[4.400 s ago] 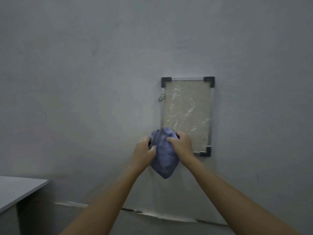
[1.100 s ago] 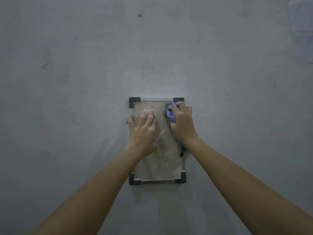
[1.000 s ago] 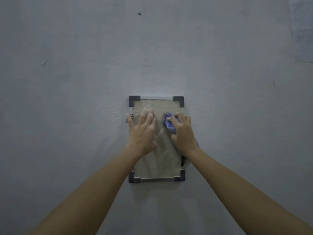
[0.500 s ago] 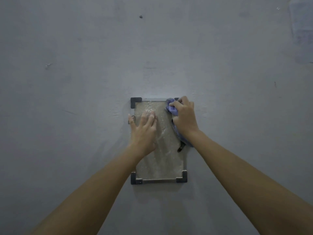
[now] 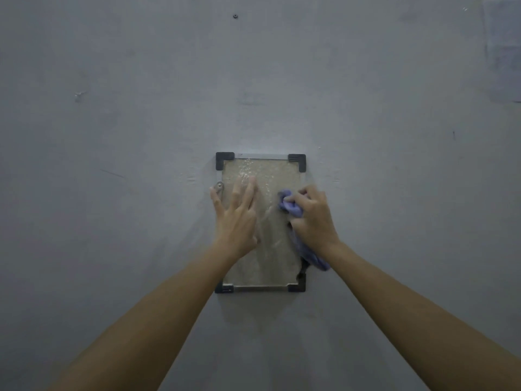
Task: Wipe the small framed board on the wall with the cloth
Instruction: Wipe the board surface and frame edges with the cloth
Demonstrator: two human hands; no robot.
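On the grey wall [image 5: 141,136] the upright board [image 5: 270,258] stretched mostly below the right hand [image 5: 314,218] clutching the bunched cloth [image 5: 290,206], left hand [image 5: 235,218] splayed flat alongside.

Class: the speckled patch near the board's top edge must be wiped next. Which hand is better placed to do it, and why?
The right hand. It already holds the bunched purple cloth against the framed board, just below the speckled patch. The left hand lies flat and empty, steadying the board.
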